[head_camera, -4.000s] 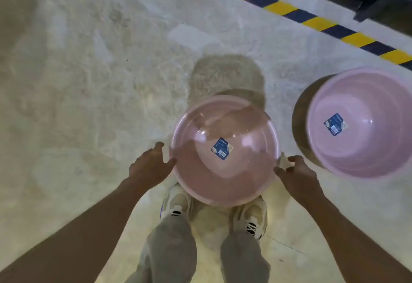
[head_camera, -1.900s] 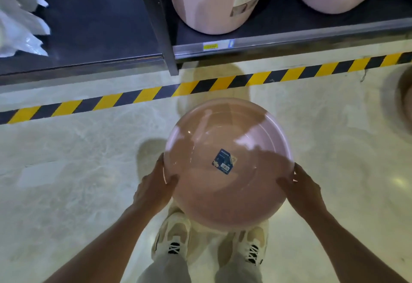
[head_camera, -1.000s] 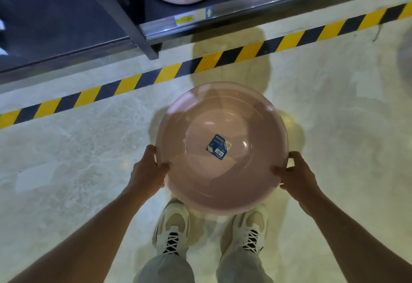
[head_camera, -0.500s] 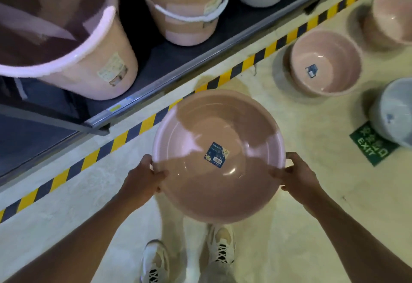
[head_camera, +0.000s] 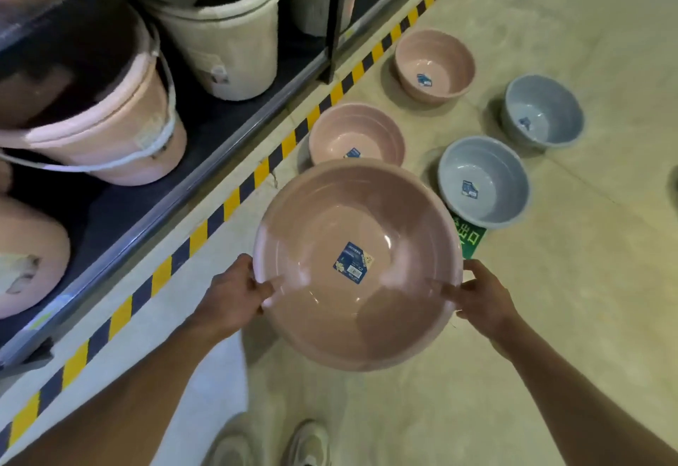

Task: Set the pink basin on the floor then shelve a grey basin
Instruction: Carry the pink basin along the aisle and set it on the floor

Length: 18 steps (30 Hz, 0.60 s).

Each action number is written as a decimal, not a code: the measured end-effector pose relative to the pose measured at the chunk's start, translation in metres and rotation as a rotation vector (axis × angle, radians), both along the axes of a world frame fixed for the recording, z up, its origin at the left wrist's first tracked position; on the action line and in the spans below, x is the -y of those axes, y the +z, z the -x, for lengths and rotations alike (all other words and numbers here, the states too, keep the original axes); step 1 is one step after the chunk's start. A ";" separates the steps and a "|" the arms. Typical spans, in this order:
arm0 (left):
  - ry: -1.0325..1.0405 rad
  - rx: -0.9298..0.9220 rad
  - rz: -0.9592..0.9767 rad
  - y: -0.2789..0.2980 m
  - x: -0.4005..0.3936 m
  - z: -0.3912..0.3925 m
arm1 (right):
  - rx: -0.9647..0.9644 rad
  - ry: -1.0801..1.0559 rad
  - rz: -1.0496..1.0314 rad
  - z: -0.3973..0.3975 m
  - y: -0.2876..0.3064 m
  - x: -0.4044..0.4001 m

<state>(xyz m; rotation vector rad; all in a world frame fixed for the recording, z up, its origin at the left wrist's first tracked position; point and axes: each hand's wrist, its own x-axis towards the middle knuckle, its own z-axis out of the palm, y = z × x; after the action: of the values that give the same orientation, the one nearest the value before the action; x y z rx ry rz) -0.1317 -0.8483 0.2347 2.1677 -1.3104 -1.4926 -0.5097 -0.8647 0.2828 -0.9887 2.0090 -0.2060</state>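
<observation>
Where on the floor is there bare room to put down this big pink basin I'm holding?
Bare floor lies right of the pink basin, beyond the right hand and below the nearer grey basin. Ahead is crowded: two smaller pink basins along the striped tape, two grey ones beside them. The left hand side is narrow against the shelf.

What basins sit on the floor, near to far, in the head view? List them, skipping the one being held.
Near pink basin → near grey basin → far grey basin → far pink basin.
</observation>
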 end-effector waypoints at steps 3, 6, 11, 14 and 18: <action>-0.045 -0.012 -0.006 0.004 0.039 0.029 | -0.036 -0.041 0.003 0.025 0.003 0.021; -0.113 0.011 -0.016 0.003 0.073 0.037 | -0.053 -0.056 0.009 0.037 0.000 0.041; -0.150 0.033 -0.040 -0.006 0.137 0.038 | -0.067 -0.091 -0.027 0.035 -0.007 0.082; -0.178 0.023 -0.042 -0.006 0.178 0.041 | -0.069 -0.120 -0.040 0.034 -0.010 0.115; -0.194 0.058 -0.045 0.000 0.229 0.042 | -0.051 -0.153 -0.058 0.030 -0.020 0.155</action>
<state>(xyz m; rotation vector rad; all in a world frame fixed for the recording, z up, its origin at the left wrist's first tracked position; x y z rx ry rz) -0.1734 -1.0774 0.2352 2.1803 -1.5605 -1.5516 -0.5392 -1.0200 0.2627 -0.8117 2.1269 -0.2053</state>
